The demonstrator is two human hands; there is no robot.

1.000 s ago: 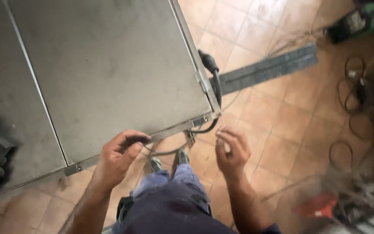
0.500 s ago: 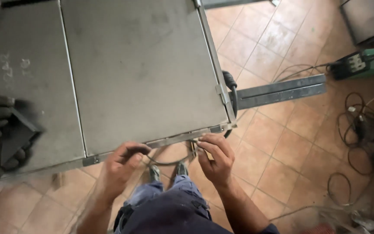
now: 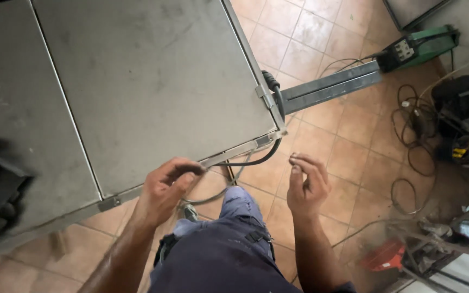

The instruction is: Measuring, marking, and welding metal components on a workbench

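Left hand (image 3: 165,187) curled at the near edge of the grey metal tabletop (image 3: 137,81), pinching a dark cable (image 3: 256,160) that loops below the corner and up its right side, right hand (image 3: 306,187) held loosely half-open, apart from the cable, over the tiled floor (image 3: 343,146).
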